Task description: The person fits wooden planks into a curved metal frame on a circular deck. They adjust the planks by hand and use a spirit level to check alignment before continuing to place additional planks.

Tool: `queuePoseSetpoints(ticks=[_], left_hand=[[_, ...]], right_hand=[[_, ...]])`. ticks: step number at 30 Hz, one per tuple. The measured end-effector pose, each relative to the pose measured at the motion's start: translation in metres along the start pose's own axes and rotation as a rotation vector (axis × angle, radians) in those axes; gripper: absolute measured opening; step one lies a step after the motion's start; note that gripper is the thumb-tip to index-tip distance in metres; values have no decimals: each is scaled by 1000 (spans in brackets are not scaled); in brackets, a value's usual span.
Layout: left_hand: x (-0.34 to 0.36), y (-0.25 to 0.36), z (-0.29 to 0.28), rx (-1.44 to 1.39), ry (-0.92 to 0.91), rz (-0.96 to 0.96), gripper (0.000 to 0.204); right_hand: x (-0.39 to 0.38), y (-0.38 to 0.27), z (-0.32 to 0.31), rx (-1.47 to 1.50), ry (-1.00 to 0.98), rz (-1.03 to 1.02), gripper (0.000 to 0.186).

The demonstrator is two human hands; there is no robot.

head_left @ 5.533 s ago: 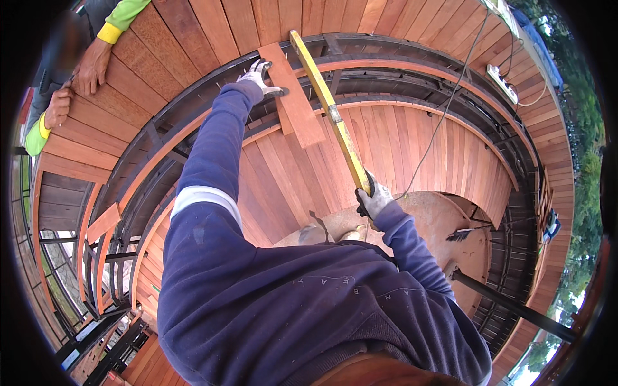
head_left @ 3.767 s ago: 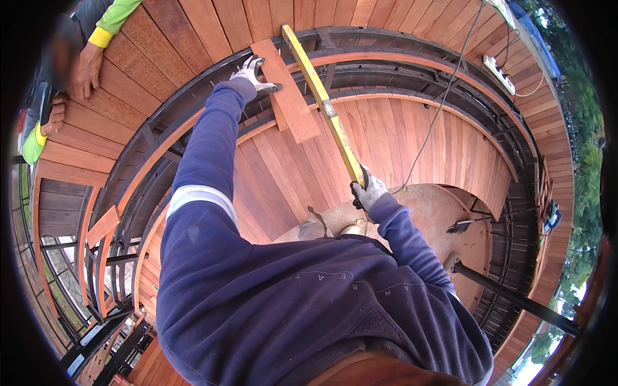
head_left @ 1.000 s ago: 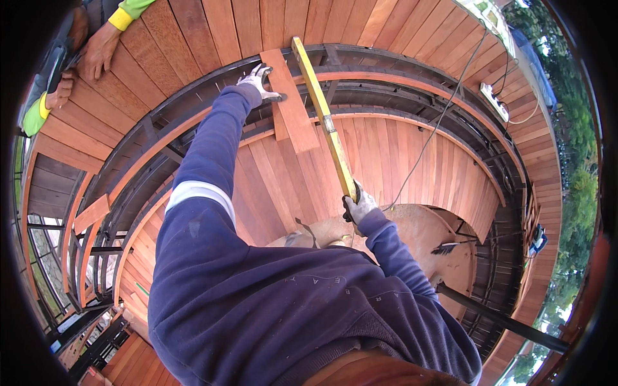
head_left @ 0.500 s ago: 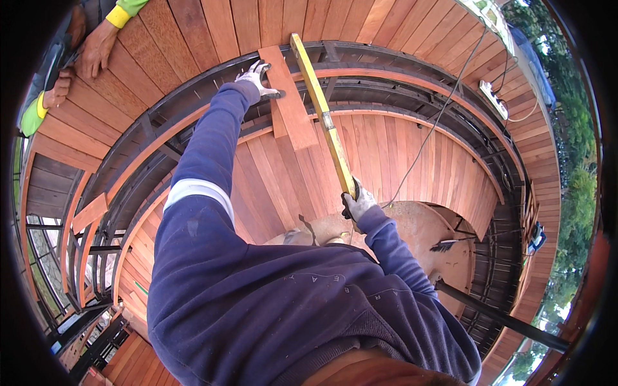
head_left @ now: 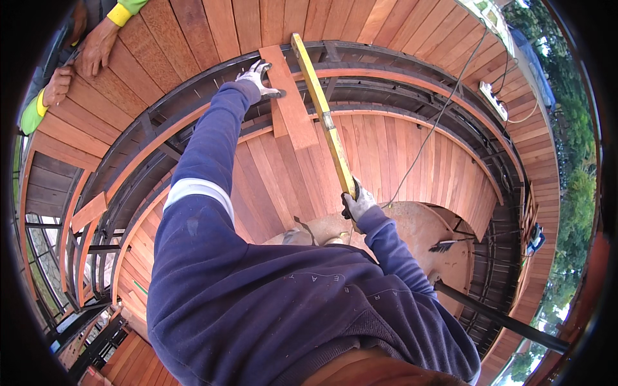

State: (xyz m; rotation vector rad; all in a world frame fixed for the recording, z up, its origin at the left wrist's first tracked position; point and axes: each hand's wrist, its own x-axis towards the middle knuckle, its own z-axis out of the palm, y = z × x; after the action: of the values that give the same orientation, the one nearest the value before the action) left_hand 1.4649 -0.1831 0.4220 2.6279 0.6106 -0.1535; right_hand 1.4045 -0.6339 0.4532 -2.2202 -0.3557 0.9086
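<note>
A loose reddish wooden board lies across the dark curved frame, its near end over the lower planks. My left hand, in a white glove with dark fingertips, reaches to the board's left edge. Its thumb and fingers are spread, and the thumb touches the wood. Just right of the board, a long yellow spirit level slants from the upper deck down toward me. My right hand, also gloved, is closed around its near end. A shorter piece of wood shows partly beneath the board.
At the upper left, another person's bare hands rest by the upper deck planks. A dark cable crosses the frame on the right, near a white power strip. A black pole slants at the lower right.
The other person's hands at the upper left have shifted slightly. My hands, the board and the spirit level look unmoved.
</note>
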Motion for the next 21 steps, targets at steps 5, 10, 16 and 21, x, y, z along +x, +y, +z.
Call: queuePoseSetpoints(ticks=[5, 10, 16, 21], left_hand=[[1, -2, 0, 3, 10, 5, 112], [-7, 5, -6, 17, 10, -15, 111], [-16, 13, -15, -16, -17, -28, 111], [-15, 10, -14, -37, -24, -27, 112]], right_hand=[[-2, -4, 0, -6, 24, -27, 60], [-4, -9, -2, -30, 16, -24, 59], [-4, -9, 1, 81, 21, 46, 58], [-1, -4, 1, 36, 21, 1, 58]])
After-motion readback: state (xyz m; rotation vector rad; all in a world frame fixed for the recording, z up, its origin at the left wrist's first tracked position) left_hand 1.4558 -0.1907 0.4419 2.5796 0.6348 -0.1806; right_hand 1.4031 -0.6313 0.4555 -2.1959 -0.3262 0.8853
